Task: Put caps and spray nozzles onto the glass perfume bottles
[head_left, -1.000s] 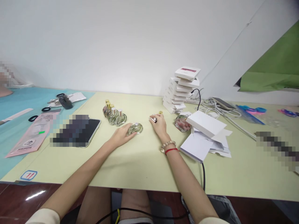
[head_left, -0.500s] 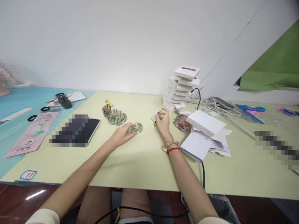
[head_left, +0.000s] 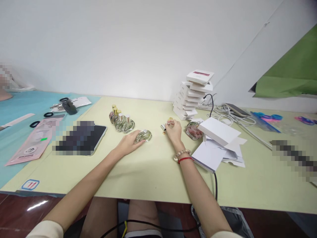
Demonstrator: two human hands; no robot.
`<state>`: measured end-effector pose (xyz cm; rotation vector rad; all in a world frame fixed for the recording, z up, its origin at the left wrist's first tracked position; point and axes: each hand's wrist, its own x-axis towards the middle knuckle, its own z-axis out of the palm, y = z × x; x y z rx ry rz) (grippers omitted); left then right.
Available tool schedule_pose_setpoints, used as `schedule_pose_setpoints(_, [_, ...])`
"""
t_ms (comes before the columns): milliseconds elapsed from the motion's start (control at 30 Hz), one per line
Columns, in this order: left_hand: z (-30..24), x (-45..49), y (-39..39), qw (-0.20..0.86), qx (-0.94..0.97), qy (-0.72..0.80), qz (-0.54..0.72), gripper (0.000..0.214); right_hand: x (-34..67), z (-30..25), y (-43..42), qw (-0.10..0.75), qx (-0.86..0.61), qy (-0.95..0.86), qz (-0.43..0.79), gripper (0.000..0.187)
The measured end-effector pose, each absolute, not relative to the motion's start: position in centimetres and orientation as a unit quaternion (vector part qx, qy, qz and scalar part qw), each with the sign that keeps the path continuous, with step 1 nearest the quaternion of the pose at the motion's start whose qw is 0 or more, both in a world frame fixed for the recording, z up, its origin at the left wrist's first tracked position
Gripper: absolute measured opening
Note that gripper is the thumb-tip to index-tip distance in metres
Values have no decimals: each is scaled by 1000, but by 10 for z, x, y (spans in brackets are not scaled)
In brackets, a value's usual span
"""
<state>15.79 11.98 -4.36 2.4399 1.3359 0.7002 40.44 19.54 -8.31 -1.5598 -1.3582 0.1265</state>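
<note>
Left hand (head_left: pixel 128 143): its grip is curling around the near-left side of a clear green-tinted bottle (head_left: pixel 144 136), thumb in front; the bottle is standing uncapped on the table (head_left: pixel 153 165), and is showing no shift from the earlier pictures; right hand (head_left: pixel 174 131): its grip is closing to a fingertip pinch on a small silver piece (head_left: pixel 170 123); half a second ago that piece was standing upright in the fingers, and now it is lying closer to level; a second silver piece (head_left: pixel 162 127) is resting just beside the fingertips, with a small gold piece (head_left: pixel 163 133) near it; the work is thus centring on the small parts, while the bottle is only being steadied.

Hidden or unclear: the far fingers of the left hand are disappearing behind the bottle; the right fingers are masking most of the silver piece, so its full shape is escaping view; a gold item (head_left: pixel 170 118) is showing only partly behind them; white boxes (head_left: pixel 219 131) are overlapping a pink-filled bottle (head_left: pixel 193 131); pixelation is covering part of a dark tablet (head_left: pixel 98 134).
</note>
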Motion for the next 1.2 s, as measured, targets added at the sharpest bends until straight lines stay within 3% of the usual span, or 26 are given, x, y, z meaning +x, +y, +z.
schedule_pose_setpoints(133, [-44,158,120,137,844,459,243,37,399,-72,186,461,-672,-579,-27,21])
schedule_pose_setpoints(367, [-42,159,118,138,842,465,237,37,391,-65,176,349,-679,-645,42,24])
schedule_pose_setpoints(433, [-42,159,119,136,842,467,236,36,391,-66,179,359,-653,-664,53,27])
schedule_pose_setpoints(567, [-44,158,120,131,843,464,238,36,398,-70,188,457,-595,-658,67,41])
schedule_pose_setpoints(667, [-44,158,120,132,844,461,240,36,404,-68,190,505,-586,-629,75,39])
schedule_pose_setpoints(800, [-44,158,119,133,844,461,241,36,409,-61,182,481,-611,-620,103,30])
schedule_pose_setpoints(967, [-45,158,119,131,843,464,240,37,410,-67,180,401,-649,-645,39,24])
schedule_pose_setpoints(1200, [-46,158,120,113,844,471,229,40,417,-68,185,442,-652,-608,95,41])
